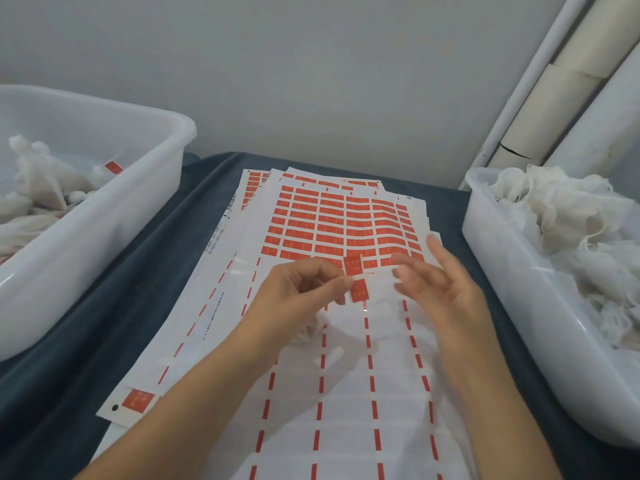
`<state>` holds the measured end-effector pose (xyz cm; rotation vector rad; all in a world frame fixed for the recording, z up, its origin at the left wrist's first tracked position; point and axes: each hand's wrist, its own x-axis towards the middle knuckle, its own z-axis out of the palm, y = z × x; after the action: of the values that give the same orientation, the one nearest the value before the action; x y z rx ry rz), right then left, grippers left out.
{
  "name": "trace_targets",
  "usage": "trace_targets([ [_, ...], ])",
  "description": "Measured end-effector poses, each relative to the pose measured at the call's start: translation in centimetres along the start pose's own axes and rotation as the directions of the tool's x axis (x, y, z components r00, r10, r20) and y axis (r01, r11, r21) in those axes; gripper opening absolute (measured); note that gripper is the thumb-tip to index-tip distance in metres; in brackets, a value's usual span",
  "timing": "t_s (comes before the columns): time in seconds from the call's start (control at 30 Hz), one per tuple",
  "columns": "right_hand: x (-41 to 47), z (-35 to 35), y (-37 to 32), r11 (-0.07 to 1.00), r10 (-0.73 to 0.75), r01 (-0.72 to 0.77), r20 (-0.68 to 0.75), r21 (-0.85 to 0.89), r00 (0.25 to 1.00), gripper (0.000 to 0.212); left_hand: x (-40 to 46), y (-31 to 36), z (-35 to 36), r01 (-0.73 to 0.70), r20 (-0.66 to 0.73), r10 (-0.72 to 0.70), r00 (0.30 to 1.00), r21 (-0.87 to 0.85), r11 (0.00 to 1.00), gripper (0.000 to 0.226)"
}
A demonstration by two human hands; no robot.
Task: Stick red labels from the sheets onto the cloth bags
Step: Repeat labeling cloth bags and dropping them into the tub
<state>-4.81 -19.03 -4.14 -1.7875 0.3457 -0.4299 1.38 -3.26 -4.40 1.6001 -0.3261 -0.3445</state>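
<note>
Since the sheets [332,230] lie between both bins, the left hand [298,292] pinches a red label [358,289] in a tight grip over a cloth bag [377,306] while the right hand [440,282] hovers alongside, fingers spread.

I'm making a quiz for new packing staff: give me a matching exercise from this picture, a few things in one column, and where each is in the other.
Things:
1. left bin
2. right bin
3. label sheet
4. left hand

Places or states:
A. lies on the dark cloth between the bins
B. holds plain white cloth bags
C. pinches a red label
D. holds a bag that bears a red label

Pairs: 1-D, 2-B, 3-A, 4-C
</note>
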Motion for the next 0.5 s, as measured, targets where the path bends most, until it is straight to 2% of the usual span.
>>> trace_targets([
  [0.07, -0.07, -0.14, -0.19, 1.0, 0.007, -0.007, 0.03, 0.005, 1.0, 0.033, -0.1, 0.26, 0.04, -0.001, 0.004, 0.001, 1.0, -0.012, 1.0, 0.024],
  [0.2, -0.5, 0.5, -0.45, 1.0, 0.013, -0.008, 0.163, -0.03, 0.987, 0.03, -0.3, 0.18, 0.37, -0.032, 0.024, 0.03, 0.999, 0.055, 0.998, 0.031],
  [0.4, -0.36, 0.35, -0.2, 1.0, 0.008, -0.005, 0.144, -0.017, 0.99, 0.026, -0.38, 0.13, 0.45, -0.072, 0.05, 0.066, 0.997, 0.125, 0.99, 0.026],
  [0.5, -0.35, 0.47, -0.11, 1.0, -0.008, 0.01, 0.113, -0.019, 0.994, 0.025, -0.6, 0.27, 0.75, -0.097, -0.003, 0.099, 0.995, 0.153, 0.984, 0.018],
])
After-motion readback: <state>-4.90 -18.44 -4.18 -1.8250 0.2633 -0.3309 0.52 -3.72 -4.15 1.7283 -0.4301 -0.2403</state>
